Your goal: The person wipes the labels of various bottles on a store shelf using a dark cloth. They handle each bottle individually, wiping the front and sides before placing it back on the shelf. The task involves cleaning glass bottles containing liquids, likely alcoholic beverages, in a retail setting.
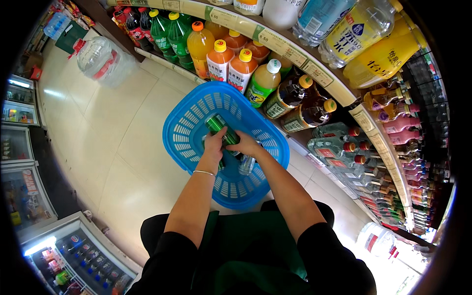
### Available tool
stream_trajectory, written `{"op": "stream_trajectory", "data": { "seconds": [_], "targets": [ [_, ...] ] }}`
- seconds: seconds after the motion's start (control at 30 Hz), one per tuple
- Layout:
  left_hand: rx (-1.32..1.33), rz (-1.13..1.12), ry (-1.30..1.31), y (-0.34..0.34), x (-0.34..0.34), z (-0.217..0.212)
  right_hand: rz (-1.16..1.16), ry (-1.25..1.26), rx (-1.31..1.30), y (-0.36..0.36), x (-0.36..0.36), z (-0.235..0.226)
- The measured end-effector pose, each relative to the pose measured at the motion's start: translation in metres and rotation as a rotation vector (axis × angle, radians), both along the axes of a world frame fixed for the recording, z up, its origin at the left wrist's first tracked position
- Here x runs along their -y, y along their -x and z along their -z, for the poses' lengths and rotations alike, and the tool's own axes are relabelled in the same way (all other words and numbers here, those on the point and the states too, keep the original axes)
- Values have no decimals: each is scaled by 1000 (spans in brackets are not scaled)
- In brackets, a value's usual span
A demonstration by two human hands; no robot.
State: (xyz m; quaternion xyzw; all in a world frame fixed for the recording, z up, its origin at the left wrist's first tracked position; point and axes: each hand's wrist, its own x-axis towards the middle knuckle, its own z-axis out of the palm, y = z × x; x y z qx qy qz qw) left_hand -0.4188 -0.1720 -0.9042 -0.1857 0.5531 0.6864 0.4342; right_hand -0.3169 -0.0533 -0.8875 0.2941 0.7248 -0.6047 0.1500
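Fingers of both hands are curled pretty snugly round a green can, so it's being pinched between the left hand and the right hand, down inside a blue basket. Another green item's mostly hidden under the left wrist; a clear bottle is tucked beneath the right. Bottled drinks are lined up just past the rim.

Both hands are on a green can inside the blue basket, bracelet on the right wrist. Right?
Not quite: the bracelet is on the left wrist, as the head view shows. The rest holds: both hands on a green can inside the blue basket.
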Motion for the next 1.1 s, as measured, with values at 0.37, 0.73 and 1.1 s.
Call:
{"op": "stream_trajectory", "data": {
  "seconds": [0.37,0.73,1.1],
  "targets": [
    [-287,53,-39,-47,16,-265,115,-67,-182,-31,26,-252],
    [-625,207,-133,-95,30,-621,119,-372,-406,-75,35,-582],
    [-1020,630,-322,-181,-57,-803,532,-623,-528,-217,-3,-814]
  ]
}}
